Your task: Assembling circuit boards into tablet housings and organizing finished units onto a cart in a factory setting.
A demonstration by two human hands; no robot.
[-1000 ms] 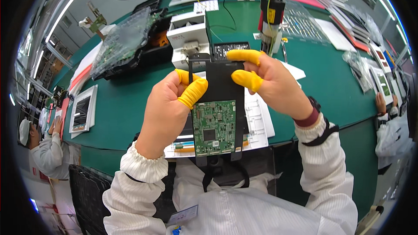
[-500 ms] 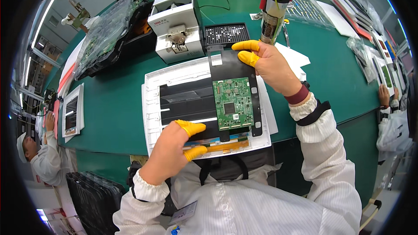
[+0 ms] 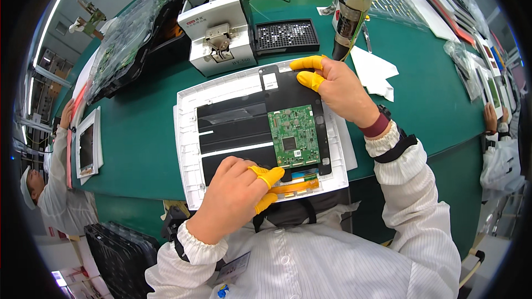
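A black mounting plate [image 3: 288, 86] bearing a green circuit board [image 3: 293, 135] lies over the right part of a white plastic housing [image 3: 189, 133]. My right hand [image 3: 346, 91] grips the plate's far right corner between thumb and index finger, both in yellow finger cots. At the plate's near edge, my left hand [image 3: 230, 196] reaches in with yellow-covered fingertips against or just over a small tab beside the board; its thumb stays apart from the index finger. Below the board, an orange flat flex cable [image 3: 296, 187] runs along the housing's near side. Fingers partly hide that near edge.
Behind the housing stand a white screw feeder machine [image 3: 219, 33] and a black tray of small parts [image 3: 287, 36]. An electric screwdriver [image 3: 350, 16] hangs at the back right. Black bins with boards [image 3: 133, 39] are at the left. Another person [image 3: 58, 171] is at far left.
My left hand has moved right, from the housing's near left to the plate's lower edge. The plate has lowered slightly in my right hand. The view has shifted a little.
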